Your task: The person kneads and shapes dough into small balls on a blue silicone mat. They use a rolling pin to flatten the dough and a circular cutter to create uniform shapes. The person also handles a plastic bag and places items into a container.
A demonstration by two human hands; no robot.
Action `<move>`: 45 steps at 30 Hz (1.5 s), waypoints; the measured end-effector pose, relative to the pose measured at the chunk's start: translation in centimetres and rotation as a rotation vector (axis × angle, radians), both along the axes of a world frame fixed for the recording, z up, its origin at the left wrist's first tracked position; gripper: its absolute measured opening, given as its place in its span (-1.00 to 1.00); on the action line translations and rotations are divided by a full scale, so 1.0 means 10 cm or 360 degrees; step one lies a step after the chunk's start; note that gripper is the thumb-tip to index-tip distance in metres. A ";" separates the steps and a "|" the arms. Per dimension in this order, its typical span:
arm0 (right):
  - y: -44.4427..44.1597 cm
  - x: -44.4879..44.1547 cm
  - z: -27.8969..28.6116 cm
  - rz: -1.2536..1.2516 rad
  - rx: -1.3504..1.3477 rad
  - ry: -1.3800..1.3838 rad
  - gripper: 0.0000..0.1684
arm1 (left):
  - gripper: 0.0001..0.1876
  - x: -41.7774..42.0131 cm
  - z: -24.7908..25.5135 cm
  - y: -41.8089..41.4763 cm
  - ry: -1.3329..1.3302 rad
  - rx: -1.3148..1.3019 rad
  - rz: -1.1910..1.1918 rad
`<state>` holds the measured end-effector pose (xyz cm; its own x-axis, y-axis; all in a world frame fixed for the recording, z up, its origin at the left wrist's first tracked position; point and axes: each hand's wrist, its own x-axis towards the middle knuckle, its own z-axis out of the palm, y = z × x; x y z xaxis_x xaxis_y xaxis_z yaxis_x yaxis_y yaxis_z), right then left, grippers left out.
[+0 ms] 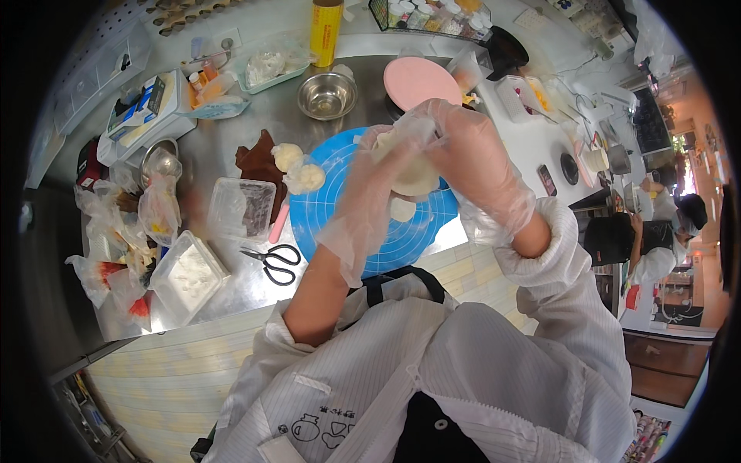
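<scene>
Both my hands wear clear plastic gloves and meet above a blue round-marked silicone mat (324, 191). My left hand (376, 173) is blurred, its fingers around pale dough (383, 144). My right hand (469, 142) curls in from the other side, its fingertips against the same dough and partly hidden. Below them shows a pale, round dough sheet (415, 179); whether it hangs from the hands or rests on the mat is unclear. Nearer me, a small flat white piece (402, 210) lies on the mat. Two cream-coloured lumps (305, 176) sit at the mat's left edge, one partly wrapped in film.
Left of the mat are black-handled scissors (272, 263), a pink-handled tool (279, 224), a clear plastic box (241, 208) and a tub of white powder (191, 278). Beyond it stand a steel bowl (327, 95) and a pink round turntable (422, 84). Another person (666, 231) works at far right.
</scene>
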<state>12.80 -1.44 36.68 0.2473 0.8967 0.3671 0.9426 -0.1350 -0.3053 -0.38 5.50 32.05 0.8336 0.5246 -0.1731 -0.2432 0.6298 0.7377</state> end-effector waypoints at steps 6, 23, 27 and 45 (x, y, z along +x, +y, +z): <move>0.03 -0.09 -0.05 -0.0056 0.0060 0.0343 -0.90 | -0.63 -0.05 -0.10 0.07 0.0126 0.0350 0.0236; -0.05 -0.07 -0.14 -0.0169 0.0101 0.0664 -0.74 | -0.15 -0.03 -0.12 0.22 0.0436 0.0168 -0.0107; -0.03 0.07 -0.29 0.0375 0.0116 0.0147 -0.74 | -0.08 0.00 -0.17 0.19 0.0331 0.0176 -0.0275; -0.17 0.25 -0.40 0.0084 -0.0084 0.0255 -0.86 | -0.41 0.17 -0.40 0.02 -0.0028 -0.0427 -0.0463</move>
